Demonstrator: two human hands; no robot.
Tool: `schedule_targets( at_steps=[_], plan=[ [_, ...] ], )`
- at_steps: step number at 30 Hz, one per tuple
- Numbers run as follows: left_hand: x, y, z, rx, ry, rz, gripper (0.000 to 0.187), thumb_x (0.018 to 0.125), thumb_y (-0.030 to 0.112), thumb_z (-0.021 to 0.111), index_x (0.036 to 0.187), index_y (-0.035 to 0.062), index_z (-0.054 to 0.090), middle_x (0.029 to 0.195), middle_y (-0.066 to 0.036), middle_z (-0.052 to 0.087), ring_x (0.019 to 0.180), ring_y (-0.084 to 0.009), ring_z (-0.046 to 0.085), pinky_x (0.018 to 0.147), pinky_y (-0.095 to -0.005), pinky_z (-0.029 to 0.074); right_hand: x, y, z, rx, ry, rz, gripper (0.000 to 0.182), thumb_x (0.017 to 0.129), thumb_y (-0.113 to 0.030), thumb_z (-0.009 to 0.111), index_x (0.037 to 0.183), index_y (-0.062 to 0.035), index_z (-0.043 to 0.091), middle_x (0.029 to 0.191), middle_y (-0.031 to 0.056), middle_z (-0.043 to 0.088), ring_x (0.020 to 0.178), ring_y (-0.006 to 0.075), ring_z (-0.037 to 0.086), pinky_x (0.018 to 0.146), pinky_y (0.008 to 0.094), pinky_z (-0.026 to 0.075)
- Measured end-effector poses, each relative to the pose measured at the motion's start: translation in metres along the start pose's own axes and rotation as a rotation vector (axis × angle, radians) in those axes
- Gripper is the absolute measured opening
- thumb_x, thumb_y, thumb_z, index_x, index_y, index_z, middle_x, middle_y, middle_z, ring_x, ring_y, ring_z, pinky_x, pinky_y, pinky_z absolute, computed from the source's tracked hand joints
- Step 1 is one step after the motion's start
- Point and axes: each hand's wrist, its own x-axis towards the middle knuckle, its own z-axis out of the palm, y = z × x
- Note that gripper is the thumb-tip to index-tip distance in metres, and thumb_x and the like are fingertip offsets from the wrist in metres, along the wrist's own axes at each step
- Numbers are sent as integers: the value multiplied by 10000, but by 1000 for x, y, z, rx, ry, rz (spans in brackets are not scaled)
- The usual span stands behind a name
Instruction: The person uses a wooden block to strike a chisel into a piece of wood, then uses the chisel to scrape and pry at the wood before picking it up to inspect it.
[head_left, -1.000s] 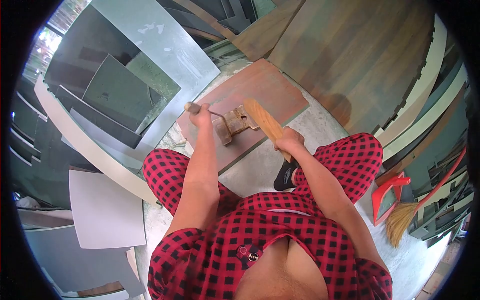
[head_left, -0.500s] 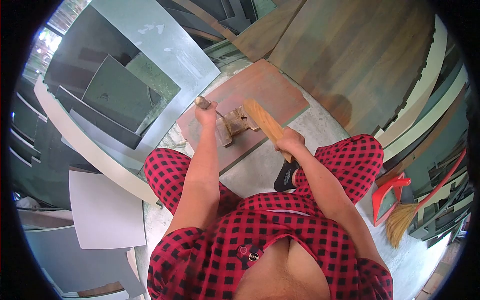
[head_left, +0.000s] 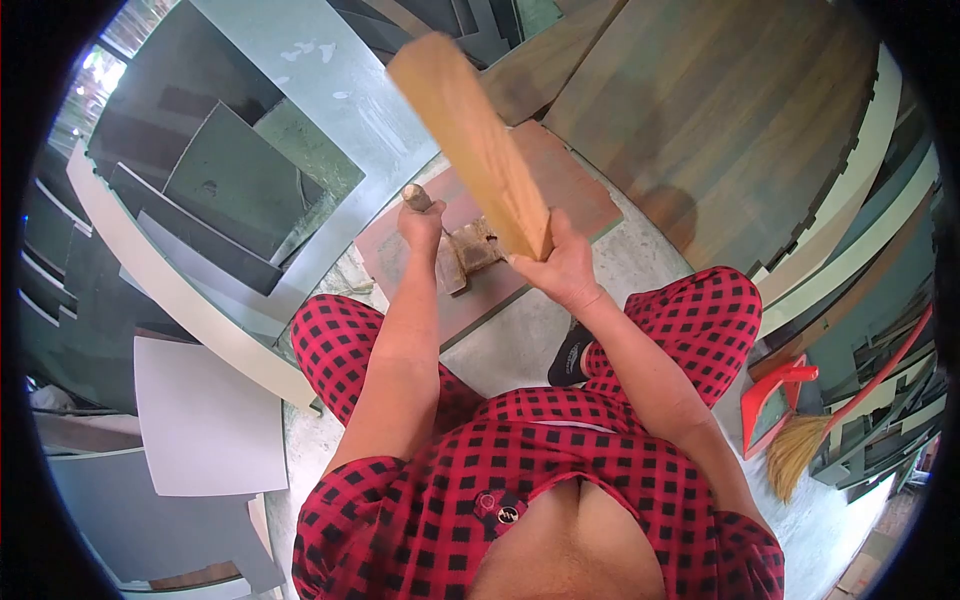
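Observation:
My left hand (head_left: 421,228) is closed round the wooden handle of a chisel (head_left: 414,196), held upright. The blade points down beside a rough brown wood piece (head_left: 462,256) and is mostly hidden by the hand. That piece lies on a flat reddish board (head_left: 575,195) on the floor. In my right hand (head_left: 563,266) is a thick wooden bat (head_left: 475,145), gripped by its near end. It is raised at a slant over the board, apart from the chisel, and covers part of the wood piece.
Grey and white panels (head_left: 210,410) lean at the left. A large wood-grain board (head_left: 720,120) stands at the back right. To the right are a red dustpan (head_left: 775,405) and a straw broom (head_left: 797,455). My crossed legs (head_left: 690,335) flank the board.
My right hand has lifted the wooden bat up and leftward, from low beside the wood piece to high above it. My left hand with the chisel has barely moved.

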Motion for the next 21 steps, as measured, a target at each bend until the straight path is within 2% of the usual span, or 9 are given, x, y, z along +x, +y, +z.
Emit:
schedule_targets(
  at_steps=[2, 4, 9, 11, 14, 15, 17, 20, 21],
  plan=[
    [1, -6, 3, -4, -17, 38, 258, 656, 177, 757, 846, 58, 629, 800, -88, 678, 727, -221, 648, 667, -339, 487, 1, 4, 4, -77, -45, 3, 537, 583, -337, 711, 967, -18, 511, 854, 214, 631, 829, 403, 605, 746, 448, 478],
    [-6, 3, -2, 18, -28, 36, 250, 677, 176, 748, 874, 64, 641, 829, -87, 687, 751, -214, 655, 675, -330, 488, 6, 8, 7, -362, -344, 89, 514, 580, -313, 706, 956, -21, 513, 841, 215, 628, 827, 400, 607, 747, 450, 478],
    [-7, 8, -5, 60, -20, 89, 228, 726, 169, 719, 928, 77, 668, 895, -85, 701, 813, -195, 668, 699, -310, 493, -5, -6, -5, -203, -279, 41, 474, 581, -288, 694, 934, -33, 504, 822, 216, 625, 828, 396, 605, 741, 457, 475],
    [-11, 17, -8, 36, -52, 2, 232, 724, 187, 722, 924, 79, 671, 886, -104, 699, 827, -221, 671, 715, -323, 498, -7, -12, -8, -160, -243, -3, 476, 585, -284, 689, 942, -35, 496, 819, 218, 624, 831, 395, 603, 739, 460, 473],
    [-7, 5, 1, 79, -24, 50, 249, 710, 210, 732, 912, 79, 667, 866, -122, 694, 826, -264, 669, 717, -354, 501, -9, -14, -1, 53, -86, -48, 524, 552, -311, 733, 925, -34, 489, 822, 221, 617, 790, 394, 608, 699, 444, 483],
    [-4, -4, 5, 75, -27, 58, 249, 710, 210, 732, 912, 79, 667, 866, -122, 694, 826, -264, 669, 717, -354, 501, -10, -5, 4, -75, -110, -39, 538, 549, -304, 738, 943, -32, 491, 822, 220, 614, 788, 393, 608, 701, 430, 487],
    [-3, -20, 10, 29, -27, 261, 263, 693, 232, 743, 891, 77, 666, 854, -140, 687, 817, -301, 662, 709, -382, 500, -10, 9, 10, -205, -121, -28, 553, 545, -297, 744, 961, -30, 494, 822, 220, 611, 785, 391, 607, 703, 416, 491],
    [-12, -6, 3, 40, 1, 186, 269, 672, 224, 759, 852, 54, 653, 821, -141, 682, 775, -298, 659, 689, -386, 497, -11, 27, 17, -316, -276, 70, 508, 569, -241, 736, 945, -17, 477, 848, 201, 634, 802, 341, 635, 707, 404, 497],
    [-11, -8, 3, 33, 3, 190, 269, 672, 224, 759, 852, 54, 653, 821, -141, 682, 775, -298, 659, 689, -386, 497, -12, 29, 18, 56, -328, 246, 487, 567, -196, 746, 942, 0, 505, 861, 181, 640, 799, 290, 643, 705, 369, 501]
  ],
)
